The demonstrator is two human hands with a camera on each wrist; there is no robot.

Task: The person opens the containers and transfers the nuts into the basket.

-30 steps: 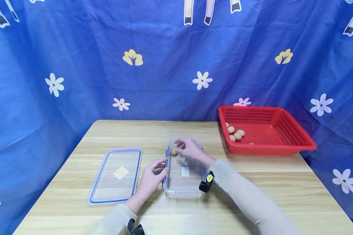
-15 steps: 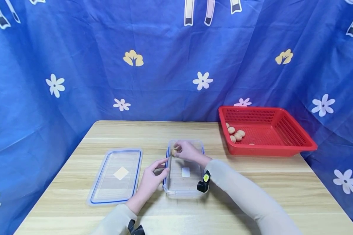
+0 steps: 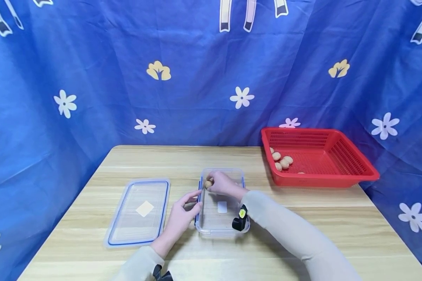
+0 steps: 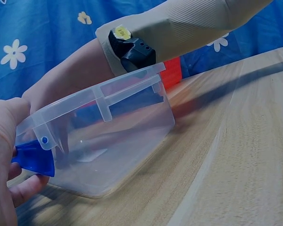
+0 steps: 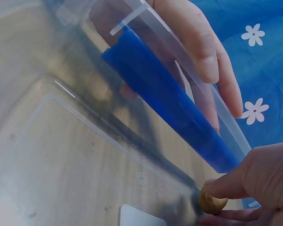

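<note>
A clear plastic food container (image 3: 211, 224) with blue side latches stands lidless at the middle of the table. My left hand (image 3: 181, 214) grips its left side; in the left wrist view the fingers (image 4: 30, 188) curl beneath a blue latch (image 4: 35, 157), thumb side up near the rim. Inside the container's far left corner my right hand (image 3: 225, 184) pinches a walnut (image 5: 212, 203) between thumb and fingers, low by the wall. Its lid (image 3: 137, 210), clear with a blue seal, lies flat on the table to the left.
A red plastic basket (image 3: 316, 180) at the back right holds several walnuts (image 3: 284, 164) along its left side. A pale square label (image 3: 222, 207) shows at the container's bottom. Behind the wooden table (image 3: 267, 249) hangs a blue patterned curtain (image 3: 197, 97).
My right hand has lowered slightly into the container's far left corner, still with the walnut, and its wrist has shifted a little left. The left hand stays at the container's side.
</note>
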